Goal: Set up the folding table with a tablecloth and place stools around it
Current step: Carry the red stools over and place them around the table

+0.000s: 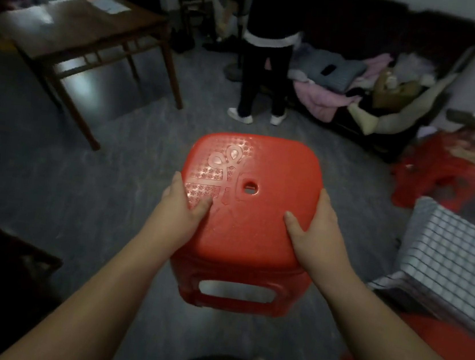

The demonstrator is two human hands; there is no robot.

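Glossy red stool (pixel 249 208), embossed seat, gripped by 2 hands.

Grey floor (pixel 126 196) carries a wooden desk (pixel 78 25) with papers (pixel 109 4) on it, and a red stool (pixel 440 177).

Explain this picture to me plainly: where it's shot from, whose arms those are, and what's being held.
The one picture comes from a camera worn on a person's head, looking forward and down, so the two bare arms are the wearer's own. The left hand and right hand grip opposite sides of a red plastic stool, thumbs on its seat. To the right is a table edge covered with a checked tablecloth, and another red stool stands beyond it. A bare wooden table stands at the left. Another person stands ahead by a sofa piled with clothes.
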